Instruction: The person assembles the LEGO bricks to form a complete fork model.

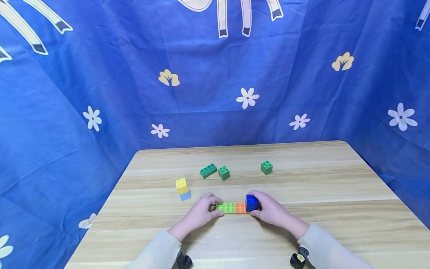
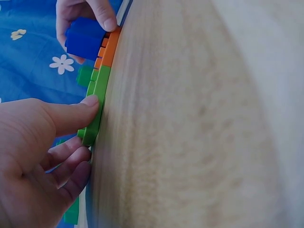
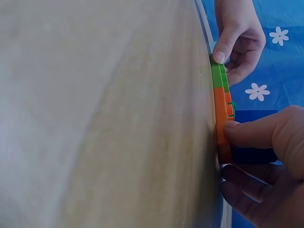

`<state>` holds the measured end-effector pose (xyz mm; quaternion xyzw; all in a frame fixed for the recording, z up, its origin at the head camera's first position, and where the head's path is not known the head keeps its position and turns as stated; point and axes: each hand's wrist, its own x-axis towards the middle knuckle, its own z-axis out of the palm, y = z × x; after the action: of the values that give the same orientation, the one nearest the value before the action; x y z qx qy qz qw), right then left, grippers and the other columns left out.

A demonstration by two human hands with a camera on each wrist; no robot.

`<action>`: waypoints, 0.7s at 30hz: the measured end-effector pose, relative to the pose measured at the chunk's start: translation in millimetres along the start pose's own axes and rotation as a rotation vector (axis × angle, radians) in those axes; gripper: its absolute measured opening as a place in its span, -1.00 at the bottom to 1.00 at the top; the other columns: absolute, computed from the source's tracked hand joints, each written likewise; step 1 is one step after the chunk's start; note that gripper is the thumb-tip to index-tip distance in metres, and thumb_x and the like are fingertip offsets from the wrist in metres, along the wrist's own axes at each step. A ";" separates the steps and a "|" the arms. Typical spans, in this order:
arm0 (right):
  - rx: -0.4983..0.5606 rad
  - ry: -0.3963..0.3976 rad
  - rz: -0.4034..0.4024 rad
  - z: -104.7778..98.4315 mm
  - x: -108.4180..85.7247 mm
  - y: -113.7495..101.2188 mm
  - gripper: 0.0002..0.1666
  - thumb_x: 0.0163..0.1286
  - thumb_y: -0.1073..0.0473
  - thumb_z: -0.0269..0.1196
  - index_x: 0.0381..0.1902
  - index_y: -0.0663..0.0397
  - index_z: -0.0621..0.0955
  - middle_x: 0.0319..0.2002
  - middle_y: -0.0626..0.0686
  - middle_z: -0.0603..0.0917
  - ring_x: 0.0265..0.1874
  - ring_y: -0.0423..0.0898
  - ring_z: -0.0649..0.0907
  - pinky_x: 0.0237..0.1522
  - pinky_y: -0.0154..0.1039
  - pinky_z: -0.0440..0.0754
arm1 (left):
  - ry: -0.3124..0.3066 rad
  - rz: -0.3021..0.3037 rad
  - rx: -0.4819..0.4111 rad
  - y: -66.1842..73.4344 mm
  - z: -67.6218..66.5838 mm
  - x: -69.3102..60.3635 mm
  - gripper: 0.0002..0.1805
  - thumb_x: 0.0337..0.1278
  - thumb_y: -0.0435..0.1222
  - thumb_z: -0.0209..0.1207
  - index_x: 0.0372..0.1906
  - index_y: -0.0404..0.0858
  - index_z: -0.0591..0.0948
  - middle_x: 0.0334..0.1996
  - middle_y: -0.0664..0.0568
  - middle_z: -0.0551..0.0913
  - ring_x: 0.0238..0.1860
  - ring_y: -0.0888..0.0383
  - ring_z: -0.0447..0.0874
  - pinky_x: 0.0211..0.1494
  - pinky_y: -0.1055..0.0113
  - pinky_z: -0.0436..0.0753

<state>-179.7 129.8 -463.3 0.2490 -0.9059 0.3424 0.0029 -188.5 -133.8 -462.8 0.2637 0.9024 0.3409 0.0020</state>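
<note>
A flat lime-green brick (image 1: 228, 208) and a flat orange brick (image 1: 240, 208) lie end to end in one row on the table. My left hand (image 1: 203, 210) pinches the lime-green brick at its left end, thumb on the near side. On the right part of the orange brick sits a tall blue brick (image 1: 251, 203). My right hand (image 1: 271, 210) grips the blue brick from the right; in the right wrist view its thumb tip (image 3: 232, 124) also reaches the orange brick's side. Whether the blue brick is pressed fully down cannot be made out.
Behind the hands lie a long dark-green brick (image 1: 208, 171), a green brick (image 1: 224, 173) and another green brick (image 1: 267, 167). To the left, a yellow brick (image 1: 181, 185) adjoins a light-blue brick (image 1: 185, 196). A blue patterned curtain (image 1: 208, 123) surrounds the wooden table (image 1: 329, 186).
</note>
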 end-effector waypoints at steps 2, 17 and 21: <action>0.000 0.005 -0.004 -0.1 0.8 0.6 -0.38 0.07 0.29 0.39 0.11 0.15 0.45 -0.04 0.12 0.57 -0.03 0.09 0.55 0.00 0.02 0.53 | 0.004 0.003 0.003 -0.2 0.1 0.5 -0.67 -0.13 -0.24 0.38 -0.17 -0.24 0.65 -0.30 0.14 0.52 -0.29 0.17 0.42 -0.23 0.36 0.47; 0.009 0.011 -0.019 -0.3 2.3 2.5 -0.35 0.04 0.28 0.42 0.12 0.17 0.45 0.02 0.14 0.55 0.02 0.11 0.53 0.06 0.03 0.47 | -0.002 0.001 0.008 -0.8 0.1 2.0 -0.66 -0.12 -0.23 0.38 -0.16 -0.24 0.65 -0.32 0.15 0.50 -0.32 0.19 0.39 -0.28 0.40 0.45; 0.060 -0.007 0.007 -1.7 2.1 3.0 -0.23 0.02 0.27 0.43 0.20 0.19 0.38 0.08 0.20 0.51 0.05 0.15 0.51 0.10 0.06 0.44 | -0.007 -0.008 0.010 -1.3 -0.1 1.9 -0.66 -0.12 -0.22 0.38 -0.16 -0.23 0.65 -0.31 0.16 0.50 -0.30 0.19 0.39 -0.26 0.39 0.45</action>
<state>-183.1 131.9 -463.4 0.2472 -0.8961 0.3684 -0.0090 -190.7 -133.8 -463.2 0.2613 0.9051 0.3354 0.0051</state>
